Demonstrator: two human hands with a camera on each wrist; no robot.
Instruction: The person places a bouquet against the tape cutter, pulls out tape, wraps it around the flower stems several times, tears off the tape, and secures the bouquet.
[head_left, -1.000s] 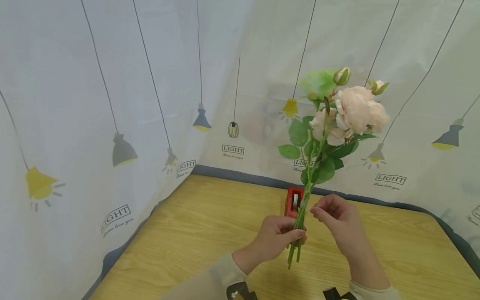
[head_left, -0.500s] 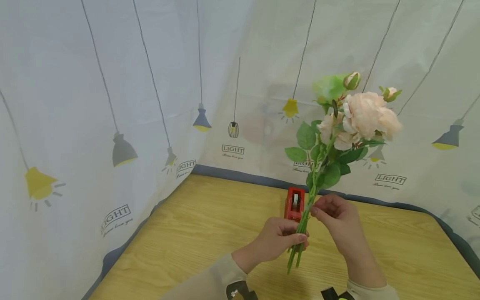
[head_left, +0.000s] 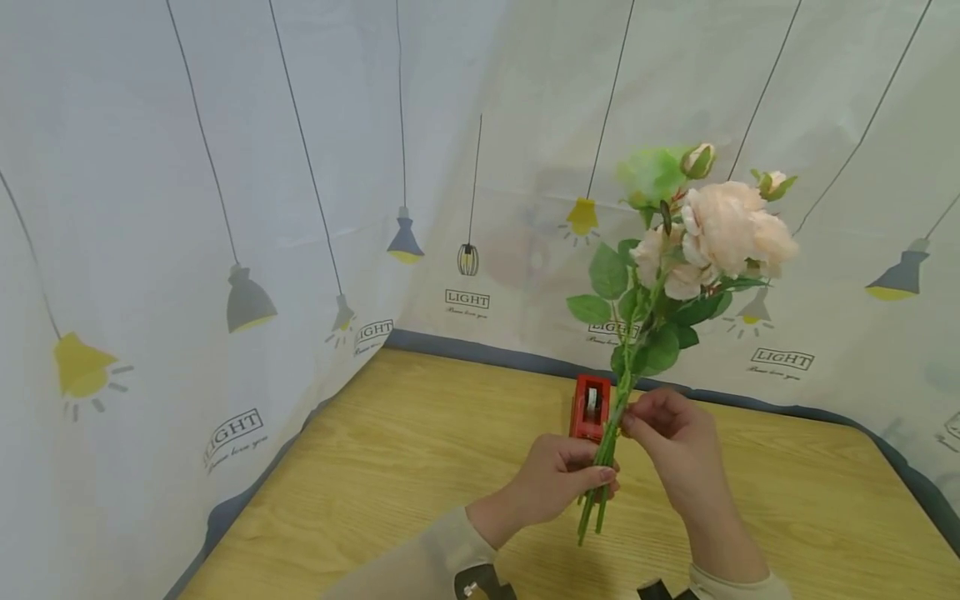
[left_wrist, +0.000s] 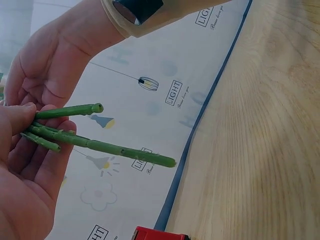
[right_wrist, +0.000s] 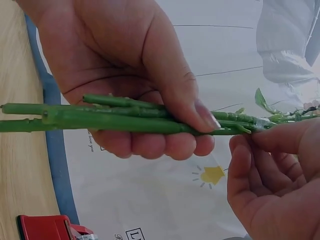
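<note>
A bouquet of artificial flowers (head_left: 731, 229), pale pink blooms with buds, a green bloom and leaves, stands tilted to the right in the head view. My left hand (head_left: 551, 479) grips its green stems (right_wrist: 120, 120) near their cut ends, thumb across the front. A band of clear tape (right_wrist: 261, 123) wraps the stems just above that grip. There my right hand (head_left: 678, 442) pinches at the tape with thumb and forefinger, against the stems; the tape's end is hidden by the fingers. In the left wrist view the stem ends (left_wrist: 125, 151) jut past the left hand.
A red tape dispenser (head_left: 591, 404) with a roll in it stands on the wooden table (head_left: 360, 467), behind the stems. White cloth walls (head_left: 517, 208) printed with lamps enclose the table at the back and left.
My right hand's fingertips, apart from the stems a second ago, now touch them at the tape. The bouquet has tilted further right. The dispenser has stayed put.
</note>
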